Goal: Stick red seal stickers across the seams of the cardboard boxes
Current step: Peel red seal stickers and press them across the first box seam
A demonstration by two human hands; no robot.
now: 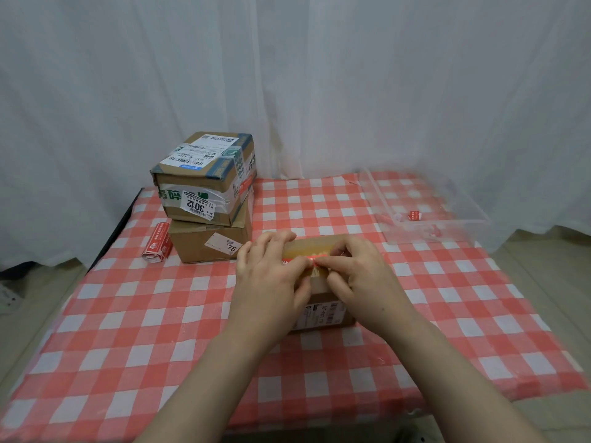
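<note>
A small cardboard box [323,310] lies at the middle of the checked table, mostly hidden under both hands. A red seal sticker [299,260] lies across its taped top. My left hand [271,276] rests on the box's left half, its fingertips pressing the sticker. My right hand [355,273] covers the right half, thumb and forefinger pinching the sticker's right end. Two more cardboard boxes stand stacked at the back left: the upper box [204,180] and the lower box [208,241].
A roll of red seal stickers [157,243] lies left of the stack. A clear plastic tray [425,209] at the back right holds a small red sticker [415,215]. A white curtain hangs behind the red-and-white checked tablecloth [160,330].
</note>
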